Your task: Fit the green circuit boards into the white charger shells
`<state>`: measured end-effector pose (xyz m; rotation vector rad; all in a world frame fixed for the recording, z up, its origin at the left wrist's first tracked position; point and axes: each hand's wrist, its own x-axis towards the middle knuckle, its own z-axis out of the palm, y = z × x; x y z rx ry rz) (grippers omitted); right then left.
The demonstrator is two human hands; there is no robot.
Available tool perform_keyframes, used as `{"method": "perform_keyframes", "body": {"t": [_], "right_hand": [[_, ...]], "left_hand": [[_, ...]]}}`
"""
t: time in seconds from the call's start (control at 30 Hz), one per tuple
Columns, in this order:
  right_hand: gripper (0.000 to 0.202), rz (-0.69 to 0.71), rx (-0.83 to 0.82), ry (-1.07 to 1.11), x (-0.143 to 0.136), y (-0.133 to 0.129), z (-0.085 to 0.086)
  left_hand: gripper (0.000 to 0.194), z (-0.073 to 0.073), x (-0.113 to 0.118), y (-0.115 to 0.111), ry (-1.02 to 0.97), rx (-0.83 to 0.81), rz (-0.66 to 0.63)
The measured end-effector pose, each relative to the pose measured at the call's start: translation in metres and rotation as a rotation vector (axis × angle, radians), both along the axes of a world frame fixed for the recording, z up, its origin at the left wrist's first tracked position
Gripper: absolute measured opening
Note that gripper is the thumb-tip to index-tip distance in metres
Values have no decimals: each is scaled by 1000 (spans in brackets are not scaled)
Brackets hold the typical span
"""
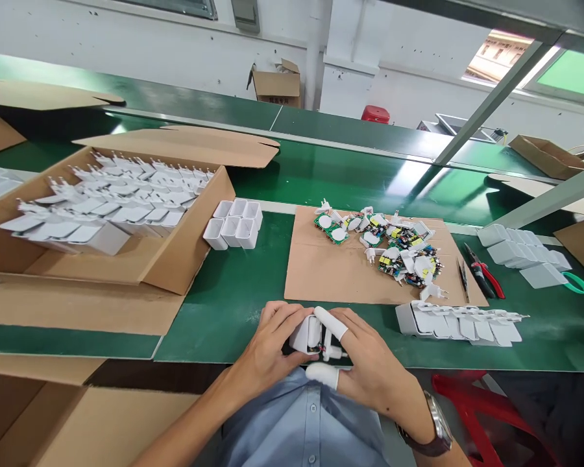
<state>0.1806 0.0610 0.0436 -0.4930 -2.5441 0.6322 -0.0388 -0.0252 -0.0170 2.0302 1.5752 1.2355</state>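
At the table's front edge my left hand (271,344) is closed around a white plastic charger housing (300,335), whose open end faces right. My right hand (372,353) wears white finger cots on thumb and index finger. Those fingers curve around a white plug piece (331,350) right beside the housing's open end. Inside that opening a bit of the charger's innards shows, but the details are too small to make out. Farther back, a cardboard sheet (316,272) bears a pile of green circuit boards with white plug pieces (409,250).
A cardboard box (175,259) of white chargers stands at left, beside several empty white housings (232,224). To the right lie tweezers (462,280), red-handled pliers (489,275), a green tape ring (577,283), stacked housings (525,250) and a row of plug-fitted housings (460,322).
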Motion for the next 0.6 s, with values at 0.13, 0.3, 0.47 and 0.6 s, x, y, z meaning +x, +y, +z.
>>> {"method": "perform_keyframes", "body": {"t": [0.13,0.3,0.47,0.6], "right_hand": [[48,-143,-249,165,11,5,-13],[44,-76,-357,209,2,-6,-39],[41,-3,-61,186,-23,-6,-61],[46,-75,58,254,7,-15,-68]], "left_hand": [[57,6,-4,4,-114,-121,-146],[47,-6,-15,-13,-257,-245,-89],[58,-21,-27,-18,-417,-274,99],[67,9,5,-4,-481,-212,-1]]}}
